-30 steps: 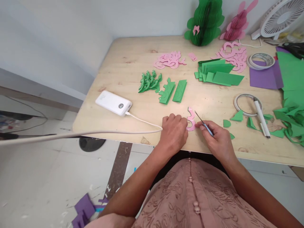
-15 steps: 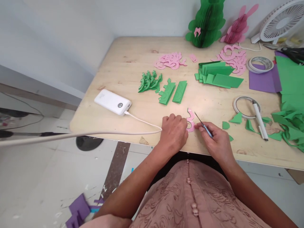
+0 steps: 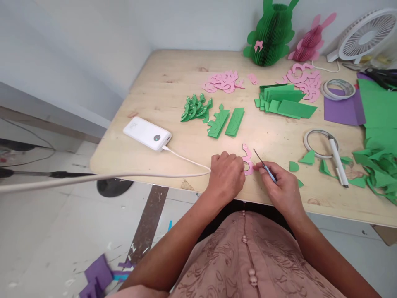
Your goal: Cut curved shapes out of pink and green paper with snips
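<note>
At the table's front edge my left hand (image 3: 226,176) is closed, its thumb side against a curvy pink paper cutout (image 3: 247,154) that lies partly under the fingers. My right hand (image 3: 281,182) is closed round a slim tool with a light blue handle (image 3: 269,174) and a thin dark pointed tip, which points up and to the left, off the paper. The fingertips of this hand touch the right side of the pink cutout. Beyond the hands lie two folded green paper strips (image 3: 235,121) with drawn outlines, one of them partly cut.
A white power bank (image 3: 145,133) with a cable lies left. Behind are green cutouts (image 3: 196,108), pink cutouts (image 3: 225,81) and folded green strips (image 3: 287,101). Tape rolls (image 3: 338,89), a white pen (image 3: 338,163) and green scraps (image 3: 380,169) lie right. Paper rabbits (image 3: 271,37) and a fan (image 3: 366,35) stand at back.
The view has shifted slightly. Both hands stay in nearly the same place, and the pink cutout remains between them with little visible movement.
</note>
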The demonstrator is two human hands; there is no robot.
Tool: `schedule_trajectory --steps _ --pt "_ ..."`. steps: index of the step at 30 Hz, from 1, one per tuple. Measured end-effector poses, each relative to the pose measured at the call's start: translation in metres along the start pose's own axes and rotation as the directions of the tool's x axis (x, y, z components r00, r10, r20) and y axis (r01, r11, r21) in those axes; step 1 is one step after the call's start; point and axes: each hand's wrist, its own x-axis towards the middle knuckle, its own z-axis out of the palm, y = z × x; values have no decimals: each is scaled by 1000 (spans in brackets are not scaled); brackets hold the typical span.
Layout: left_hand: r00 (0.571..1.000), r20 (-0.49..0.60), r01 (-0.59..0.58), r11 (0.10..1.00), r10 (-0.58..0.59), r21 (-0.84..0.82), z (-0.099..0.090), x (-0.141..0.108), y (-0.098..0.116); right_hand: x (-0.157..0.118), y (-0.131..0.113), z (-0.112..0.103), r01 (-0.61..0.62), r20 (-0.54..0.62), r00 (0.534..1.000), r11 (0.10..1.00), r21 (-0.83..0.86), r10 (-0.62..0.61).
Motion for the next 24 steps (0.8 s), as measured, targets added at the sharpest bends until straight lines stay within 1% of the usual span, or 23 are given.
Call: schedule_trajectory --steps 9,13,18,24 --pt "1000 17 22 999 -22 -24 0 -2 1 0 -1 0 -5 -8 1000 999 -32 5" --pt "999 -1 34 996 -35 -83 -1 -4 -3 -1 -1 0 -1 -7 1000 1000 -21 1" --pt "994 -45 91 988 -98 -122 -2 6 -8 -1 -1 0 -13 -5 1000 1000 -20 13" --pt "997 -40 67 996 -69 -57 -1 17 -8 0 0 1 -13 0 1000 1000 -21 13"
